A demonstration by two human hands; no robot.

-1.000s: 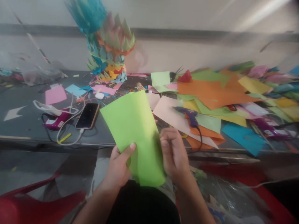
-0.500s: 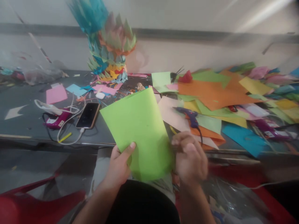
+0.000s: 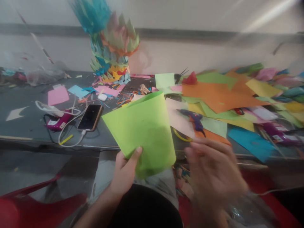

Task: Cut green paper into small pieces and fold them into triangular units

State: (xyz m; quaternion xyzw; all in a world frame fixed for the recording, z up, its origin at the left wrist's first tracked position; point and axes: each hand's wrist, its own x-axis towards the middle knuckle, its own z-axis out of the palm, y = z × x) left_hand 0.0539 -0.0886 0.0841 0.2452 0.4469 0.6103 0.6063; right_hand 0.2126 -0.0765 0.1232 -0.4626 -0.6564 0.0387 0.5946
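Observation:
My left hand pinches the lower edge of a light green paper sheet, thumb on its front; the sheet bows outward like a folded or curled piece. To the right of the sheet, my right hand is apart from it and blurred by motion, its fingers spread with nothing in them. Both hands hover in front of the dark table's near edge, above my lap.
Loose coloured paper sheets cover the right of the table, with a purple glue gun on them. At the left lie a phone on a cable and a pink device. A tall spiky paper sculpture stands behind. A red chair is at lower left.
My right hand let go of the green sheet and swung down and to the right. The sheet has bowed open wider in my left hand.

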